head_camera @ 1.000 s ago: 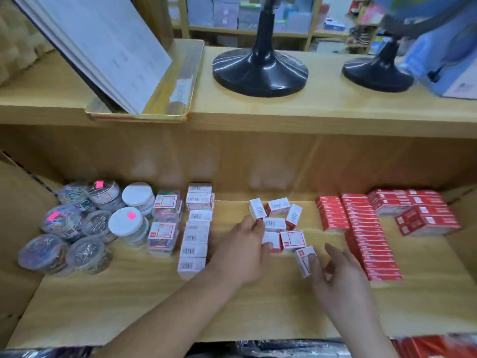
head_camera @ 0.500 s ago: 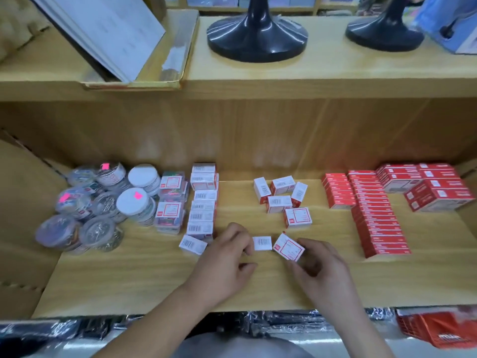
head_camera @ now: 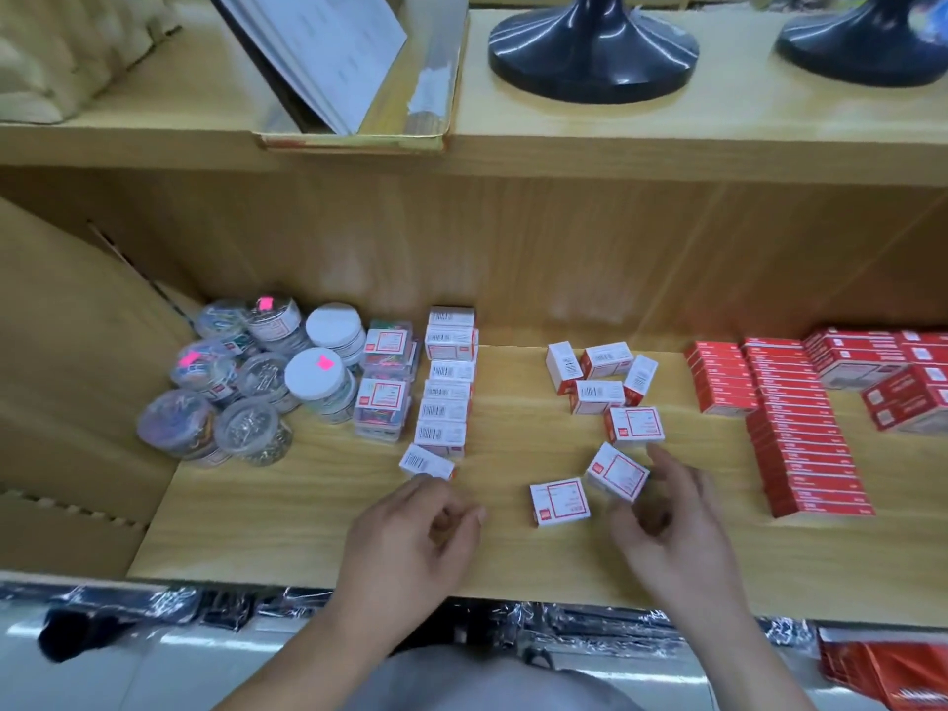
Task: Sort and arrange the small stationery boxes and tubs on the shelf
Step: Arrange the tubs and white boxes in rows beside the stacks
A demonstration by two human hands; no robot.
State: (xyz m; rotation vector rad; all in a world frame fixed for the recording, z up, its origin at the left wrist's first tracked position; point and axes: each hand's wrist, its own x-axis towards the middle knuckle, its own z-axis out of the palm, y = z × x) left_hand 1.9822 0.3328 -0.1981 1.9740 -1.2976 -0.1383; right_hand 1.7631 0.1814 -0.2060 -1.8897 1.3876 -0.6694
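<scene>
On the shelf (head_camera: 308, 536), a flat box (head_camera: 559, 502) lies label up, its red-framed label too small to read. Just left of the flat box, the left hand (head_camera: 415, 536) hangs with fingers loosely curled, holding nothing. Just right of it, the right hand (head_camera: 672, 526) pinches a tilted box (head_camera: 618, 472) between thumb and forefinger. Beyond the flat box lie 5 loose boxes (head_camera: 597, 395), several showing barcodes. Further left of it, a column of barcode boxes (head_camera: 446, 397) runs toward the back, then 2 stacks of clear cases (head_camera: 384, 397) and round tubs (head_camera: 246, 382), 3 bearing pink stickers. Far right of it sit red boxes (head_camera: 800, 438), their print illegible.
</scene>
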